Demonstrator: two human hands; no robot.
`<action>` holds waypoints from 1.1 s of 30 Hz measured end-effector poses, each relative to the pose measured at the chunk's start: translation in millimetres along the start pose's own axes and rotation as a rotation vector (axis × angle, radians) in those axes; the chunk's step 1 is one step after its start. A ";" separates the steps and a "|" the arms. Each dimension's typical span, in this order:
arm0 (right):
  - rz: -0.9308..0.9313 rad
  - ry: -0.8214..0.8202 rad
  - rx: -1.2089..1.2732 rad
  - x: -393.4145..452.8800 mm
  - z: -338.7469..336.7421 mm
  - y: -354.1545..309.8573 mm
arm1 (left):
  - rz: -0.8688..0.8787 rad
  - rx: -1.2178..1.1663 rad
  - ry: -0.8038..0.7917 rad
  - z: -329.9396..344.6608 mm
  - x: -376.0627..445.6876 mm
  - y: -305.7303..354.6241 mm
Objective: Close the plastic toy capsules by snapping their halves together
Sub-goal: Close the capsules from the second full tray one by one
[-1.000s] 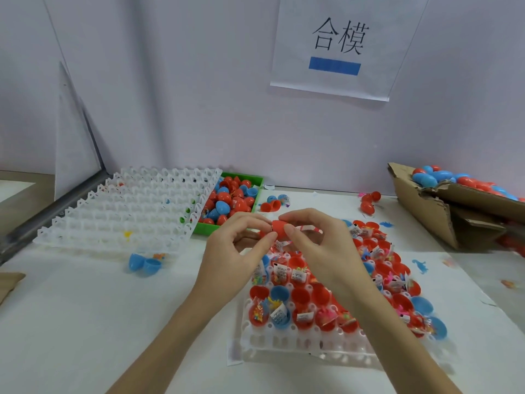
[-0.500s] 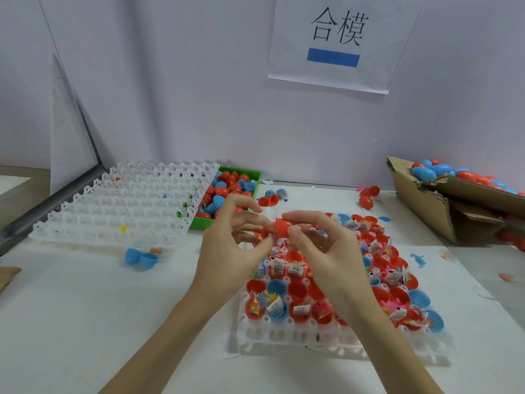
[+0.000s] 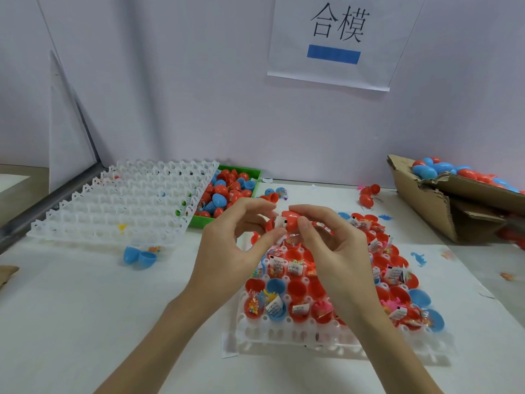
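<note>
Both hands meet above the white capsule tray (image 3: 284,334). My right hand (image 3: 338,248) pinches a red capsule half (image 3: 291,218) between thumb and forefinger. My left hand (image 3: 233,245) pinches the other red half (image 3: 270,224), mostly hidden behind its fingertips. The two halves are close together, with a white paper slip showing between them. Below, the tray holds several open red and blue halves (image 3: 297,288) with small wrapped toys inside.
An empty white grid tray (image 3: 122,206) lies at the left, with a green bin (image 3: 252,173) of closed capsules behind it. A cardboard box (image 3: 443,211) of capsules stands at the right. An open blue capsule (image 3: 139,255) and loose red ones (image 3: 368,196) lie on the table.
The two hands have kept the red halves together at the same spot. The left fingers have shifted on their half, and a white slip now shows at the seam.
</note>
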State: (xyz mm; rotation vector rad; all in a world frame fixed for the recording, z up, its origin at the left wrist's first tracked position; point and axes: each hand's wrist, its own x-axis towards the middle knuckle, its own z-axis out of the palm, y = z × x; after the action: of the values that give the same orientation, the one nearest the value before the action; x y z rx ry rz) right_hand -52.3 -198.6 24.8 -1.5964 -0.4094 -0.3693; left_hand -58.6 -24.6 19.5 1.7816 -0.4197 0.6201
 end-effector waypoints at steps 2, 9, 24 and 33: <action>0.005 -0.013 0.007 -0.1 -0.2 -2.0 | -0.021 -0.017 -0.024 1.6 -0.6 1.0; 0.076 -0.017 0.075 -1.1 1.6 -3.1 | 0.061 -0.012 -0.006 0.3 1.4 3.5; 0.218 -0.034 0.203 -3.5 7.2 -3.2 | 0.082 0.003 -0.067 -7.5 2.4 9.1; -0.071 -0.006 -0.079 -7.0 11.7 -3.6 | -0.197 -0.150 -0.028 -12.5 7.5 6.2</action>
State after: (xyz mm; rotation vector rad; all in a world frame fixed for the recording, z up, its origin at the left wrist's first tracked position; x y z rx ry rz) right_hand -60.2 -187.0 23.9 -1.6633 -0.4620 -0.4401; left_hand -58.6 -14.3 31.5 1.6655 -0.2971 0.4152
